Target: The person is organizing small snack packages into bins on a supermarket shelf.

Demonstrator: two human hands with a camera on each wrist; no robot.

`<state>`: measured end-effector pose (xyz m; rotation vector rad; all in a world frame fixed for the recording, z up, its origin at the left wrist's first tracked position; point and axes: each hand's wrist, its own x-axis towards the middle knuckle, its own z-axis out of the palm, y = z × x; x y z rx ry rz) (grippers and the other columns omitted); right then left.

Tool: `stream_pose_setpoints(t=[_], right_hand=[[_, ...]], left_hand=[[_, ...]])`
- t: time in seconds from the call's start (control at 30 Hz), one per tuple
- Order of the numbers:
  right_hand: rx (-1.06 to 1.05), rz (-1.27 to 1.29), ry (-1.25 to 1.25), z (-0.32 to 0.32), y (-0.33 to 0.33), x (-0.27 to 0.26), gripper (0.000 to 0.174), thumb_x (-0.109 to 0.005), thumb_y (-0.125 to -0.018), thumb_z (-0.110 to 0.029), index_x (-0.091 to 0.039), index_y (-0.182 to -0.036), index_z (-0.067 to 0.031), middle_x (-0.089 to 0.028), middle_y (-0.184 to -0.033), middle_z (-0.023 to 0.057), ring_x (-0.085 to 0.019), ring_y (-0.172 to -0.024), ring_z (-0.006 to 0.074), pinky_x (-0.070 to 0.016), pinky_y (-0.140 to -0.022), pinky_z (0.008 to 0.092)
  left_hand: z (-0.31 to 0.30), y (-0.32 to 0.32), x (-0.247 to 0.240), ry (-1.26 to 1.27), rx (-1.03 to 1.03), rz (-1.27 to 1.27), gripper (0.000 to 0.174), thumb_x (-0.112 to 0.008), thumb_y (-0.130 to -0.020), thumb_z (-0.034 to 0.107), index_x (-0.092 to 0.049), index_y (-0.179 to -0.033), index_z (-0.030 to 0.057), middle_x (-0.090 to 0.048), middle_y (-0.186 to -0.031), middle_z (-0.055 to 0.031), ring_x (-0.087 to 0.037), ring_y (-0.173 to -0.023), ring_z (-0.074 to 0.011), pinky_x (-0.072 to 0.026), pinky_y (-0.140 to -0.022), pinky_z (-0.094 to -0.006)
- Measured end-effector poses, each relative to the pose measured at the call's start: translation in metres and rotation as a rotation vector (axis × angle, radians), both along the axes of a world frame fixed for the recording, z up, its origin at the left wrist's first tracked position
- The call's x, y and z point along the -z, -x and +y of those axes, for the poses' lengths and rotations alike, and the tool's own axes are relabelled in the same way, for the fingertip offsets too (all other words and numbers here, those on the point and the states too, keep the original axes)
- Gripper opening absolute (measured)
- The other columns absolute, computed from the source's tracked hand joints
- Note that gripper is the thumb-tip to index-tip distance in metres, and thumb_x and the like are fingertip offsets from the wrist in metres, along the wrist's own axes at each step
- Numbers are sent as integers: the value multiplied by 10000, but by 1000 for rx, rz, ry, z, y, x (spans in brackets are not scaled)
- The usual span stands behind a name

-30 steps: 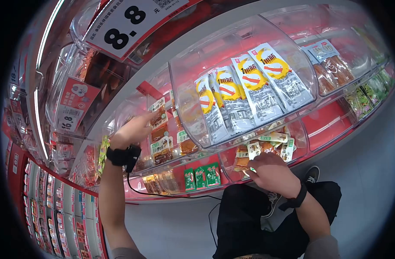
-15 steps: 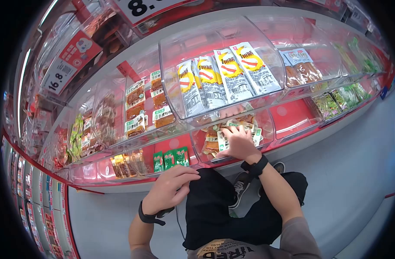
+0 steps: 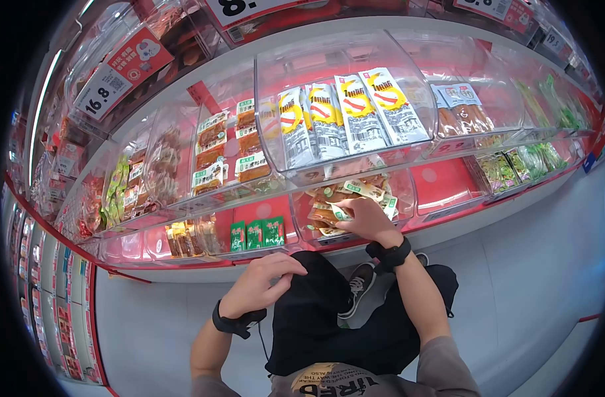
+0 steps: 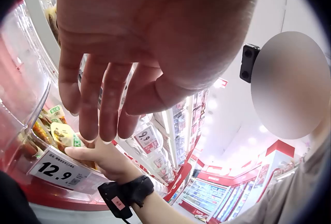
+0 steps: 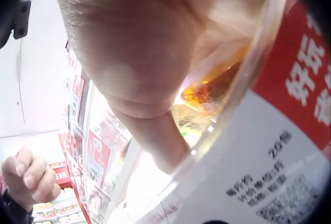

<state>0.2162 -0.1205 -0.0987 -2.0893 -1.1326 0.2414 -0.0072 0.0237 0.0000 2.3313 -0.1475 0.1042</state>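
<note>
**Snack packets (image 3: 347, 195) being dug through, other hand parked**

So the pile of green-and-brown packets is found right under and just beyond the fingertips of the right hand (image 3: 367, 220), inside the clear lower bin (image 3: 410, 188). The fingers are pushed down among the packets and curled a bit. Whether one is actually pinched can't be told, since the right wrist view is mostly filled with palm and bin wall. The hand is brought in over the bin's front lip from above with the wrist bent, probably because that's the only open side. In the left wrist view a 12.9 price tag (image 4: 56, 171) is seen just below those fingers.

The left hand (image 3: 261, 286) is rested on the black trousers (image 3: 329, 317), fingers loose and slightly curled, nothing held. It looks like it's just kept out of the way. The sausage packs (image 3: 347, 116) are stacked well above the right fingers, untouched.

Compared to half a second ago, the right hand was laid flatter on the pile with the fingers spread; now it's drawn back a little and curled more. The left hand is hardly moved. A second back it was raised to the bin of brown packets (image 3: 213, 149) up on the left, so it's been dropped since.
</note>
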Motion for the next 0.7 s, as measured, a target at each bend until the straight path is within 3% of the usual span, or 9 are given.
stream_pose_setpoints(t=[0.07, 0.1, 0.13, 0.2, 0.23, 0.33, 0.5, 0.63, 0.7], right_hand=[[0, 165, -74, -7, -7, -2, 385, -692, -693, -266, -657, -978, -10, -663, -886, 168, -628, -853, 312, -465, -790, 415], [48, 166, -166, -8, -7, -5, 340, -677, -748, -230, -646, -954, 39, -668, -846, 177, -650, -770, 264, -494, -704, 352], [47, 255, -232, -12, -7, -8, 339, -673, -760, -227, -644, -956, 48, -670, -838, 170, -644, -763, 229, -492, -703, 336], [45, 431, -365, -21, -6, -22, 337, -666, -784, -219, -640, -961, 66, -674, -824, 156, -633, -751, 160, -489, -701, 305], [-21, 535, -469, -22, -6, -21, 307, -653, -808, -182, -636, -972, 77, -675, -822, 105, -592, -746, 99, -480, -701, 259], [-129, 636, -559, -26, 9, -38, 275, -639, -818, -139, -631, -985, 79, -661, -890, 53, -594, -790, 93, -486, -696, 246], [-358, 583, -529, -8, 29, -51, 244, -598, -856, -160, -631, -1015, 23, -647, -846, 47, -571, -792, 88, -465, -710, 248], [-328, 573, -608, 6, 26, -45, 216, -610, -859, -151, -627, -956, 42, -634, -798, 42, -557, -733, 74, -465, -655, 253], [-387, 761, -478, 5, 17, -45, 197, -614, -863, -137, -630, -950, 38, -642, -826, 38, -573, -760, 72, -465, -667, 239]], left_hand=[[2, -1, 5, 23, 14, -22, 265, -516, -736, -35, -626, -969, 27, -621, -916, -86, -609, -810, -227, -478, -714, -308], [4, -2, 7, 34, 21, -34, 267, -520, -748, -29, -623, -988, 28, -624, -922, -82, -612, -808, -216, -477, -709, -301], [5, -4, 10, 47, 29, -47, 269, -523, -761, -24, -620, -1006, 28, -627, -928, -78, -614, -806, -204, -477, -705, -294], [-3, -12, 17, 238, -155, -63, 255, -546, -799, 10, -600, -1047, 14, -631, -940, -77, -608, -805, -174, -474, -702, -280], [-8, -18, 21, 333, -248, -71, 253, -557, -818, 27, -590, -1068, 8, -633, -945, -77, -605, -805, -160, -472, -701, -274], [-22, -36, 27, 572, -423, -178, 277, -599, -853, 103, -566, -1103, -12, -631, -959, -91, -596, -817, -123, -470, -699, -260], [-15, -39, 43, 415, -349, -62, 254, -632, -851, 140, -565, -1028, -29, -638, -867, -95, -608, -747, -119, -469, -649, -243], [-12, -33, 39, 479, -442, -99, 191, -609, -869, 120, -555, -971, -32, -624, -769, -60, -595, -679, -105, -465, -612, -225], [-9, -25, 33, 551, -447, -121, 167, -591, -879, 104, -555, -969, -32, -615, -777, -54, -591, -684, -100, -466, -619, -221]])
